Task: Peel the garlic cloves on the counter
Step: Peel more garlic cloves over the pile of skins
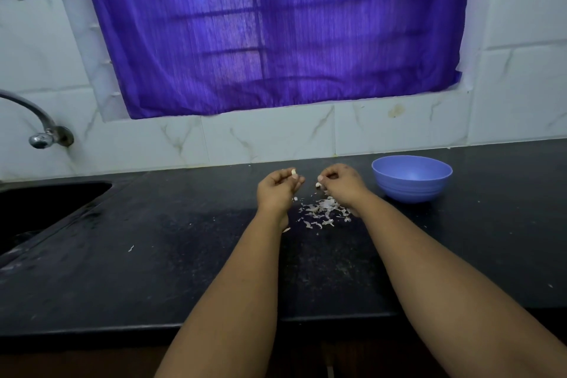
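A garlic clove (294, 173) is pinched at the curled fingertips of the left hand (277, 190), raised above the black counter (153, 255). A small pale piece (318, 185), clove or skin unclear, is pinched by the curled fingers of the right hand (342, 186). Peeled skins (322, 212) are scattered on the counter below and between both hands. A blue bowl (412, 178) is set near the right hand; a sink (36, 205) is seen far left.
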Motion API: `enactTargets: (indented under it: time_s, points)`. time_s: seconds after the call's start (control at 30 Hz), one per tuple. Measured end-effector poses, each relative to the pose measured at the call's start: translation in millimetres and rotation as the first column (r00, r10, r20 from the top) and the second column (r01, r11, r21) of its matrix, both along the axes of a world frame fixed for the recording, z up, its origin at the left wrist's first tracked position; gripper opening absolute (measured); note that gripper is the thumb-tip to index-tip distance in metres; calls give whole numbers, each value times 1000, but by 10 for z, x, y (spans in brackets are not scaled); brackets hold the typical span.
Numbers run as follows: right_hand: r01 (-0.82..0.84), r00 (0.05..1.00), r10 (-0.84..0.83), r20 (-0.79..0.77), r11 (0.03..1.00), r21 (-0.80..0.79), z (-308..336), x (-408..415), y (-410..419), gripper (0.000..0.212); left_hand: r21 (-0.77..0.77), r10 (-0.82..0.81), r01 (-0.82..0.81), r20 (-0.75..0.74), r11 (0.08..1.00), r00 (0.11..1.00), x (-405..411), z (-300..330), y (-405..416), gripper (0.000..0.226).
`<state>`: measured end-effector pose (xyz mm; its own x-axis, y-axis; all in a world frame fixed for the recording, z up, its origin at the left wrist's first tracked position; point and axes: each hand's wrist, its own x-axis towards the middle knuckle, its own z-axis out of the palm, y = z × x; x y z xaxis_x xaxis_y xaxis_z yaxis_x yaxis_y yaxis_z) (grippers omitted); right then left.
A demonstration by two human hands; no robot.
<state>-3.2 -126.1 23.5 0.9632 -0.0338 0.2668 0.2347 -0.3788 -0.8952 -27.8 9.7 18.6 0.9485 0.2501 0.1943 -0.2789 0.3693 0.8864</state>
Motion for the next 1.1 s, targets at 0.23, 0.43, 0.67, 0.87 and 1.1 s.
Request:
enactTargets:
  time_s: [0.23, 0.43, 0.67, 0.87, 1.1]
  points:
    - [323, 903, -291, 315, 945, -54, 90, -5, -142, 18, 111, 12, -6, -55, 994, 998, 1, -3, -27, 9]
    - [330, 889, -270, 371, 938, -108, 92, 0, -192, 9, 271, 78, -63, -42, 960, 996, -35, -18, -27, 9]
    - [261, 943, -176, 283, 919, -296, 35, 53, -136, 29, 437, 152, -134, -7, 889, 988, -8, -71, -9, 10]
    - [320, 840, -184, 510, 928, -191, 182, -162, -53, 56, 500, 204, -201, 48, 842, 978, 30, -86, 2, 12]
    - [287, 902, -94, 421, 859, -423, 124, -236, 23, 90, 563, 224, -222, 65, 796, 972, 5, -69, -2, 16]
